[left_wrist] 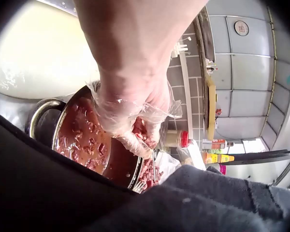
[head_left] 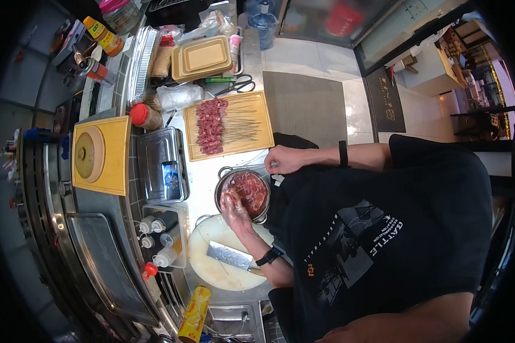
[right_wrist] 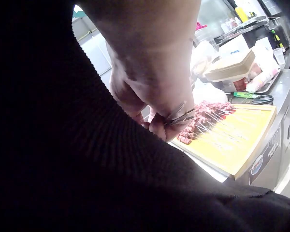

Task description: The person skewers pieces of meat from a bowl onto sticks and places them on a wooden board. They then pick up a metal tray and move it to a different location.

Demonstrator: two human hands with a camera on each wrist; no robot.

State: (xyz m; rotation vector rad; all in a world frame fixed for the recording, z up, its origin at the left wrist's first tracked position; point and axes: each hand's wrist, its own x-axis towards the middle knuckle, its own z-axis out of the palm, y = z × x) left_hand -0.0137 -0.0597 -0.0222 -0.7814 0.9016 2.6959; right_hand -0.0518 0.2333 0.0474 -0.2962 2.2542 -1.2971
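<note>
My left hand (head_left: 236, 211), in a clear plastic glove, is over a metal pot (head_left: 218, 195) of raw meat in reddish liquid. In the left wrist view this hand (left_wrist: 130, 113) pinches a piece of meat (left_wrist: 141, 129) above the pot's edge, and a thin metal skewer (left_wrist: 154, 166) shows by its fingertips. My bare right hand (head_left: 286, 160) is beside the pot, close to my shirt. Its curled fingers grip metal skewers (right_wrist: 181, 117) in the right wrist view. Behind it, skewered meat (head_left: 210, 126) lies in a row on a yellow board (head_left: 257, 147).
A cleaver (head_left: 229, 255) lies on a round white cutting board (head_left: 203, 268) near the left forearm. Beyond the pot are a phone (head_left: 170, 180) on a lidded metal tray (head_left: 151, 154) and a bin of squeeze bottles (head_left: 166, 257). Scissors (head_left: 243, 84) lie past the skewers.
</note>
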